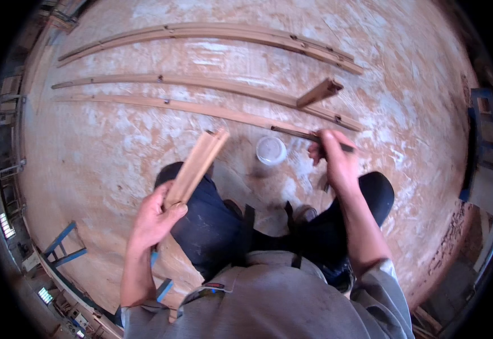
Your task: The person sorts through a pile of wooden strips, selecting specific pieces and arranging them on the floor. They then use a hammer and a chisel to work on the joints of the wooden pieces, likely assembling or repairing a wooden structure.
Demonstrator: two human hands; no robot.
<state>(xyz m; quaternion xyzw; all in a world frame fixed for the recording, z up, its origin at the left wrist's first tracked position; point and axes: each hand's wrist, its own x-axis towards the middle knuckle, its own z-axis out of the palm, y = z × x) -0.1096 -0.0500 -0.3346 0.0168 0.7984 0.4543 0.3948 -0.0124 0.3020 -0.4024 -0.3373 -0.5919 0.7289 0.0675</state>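
My left hand (155,220) is closed round the lower part of a short grooved wooden piece (194,169), which tilts up and away above my left knee. In my right hand (337,155) is a thin dark stick (297,133), held near its right end, its far tip pointing left. That tip is above and behind a small round tub (271,150) with whitish contents, on the surface between my hands. Just beyond lies a long wooden rail (201,111). Another short wooden piece (320,93) stands up from the second long rail (224,86).
Farther off, more long rails (212,34) lie side by side on the stained, pale brown board surface (410,113). My bent knees (201,212) flank the near middle. Blue metal frames stand at the left (63,246) and right (483,130) edges.
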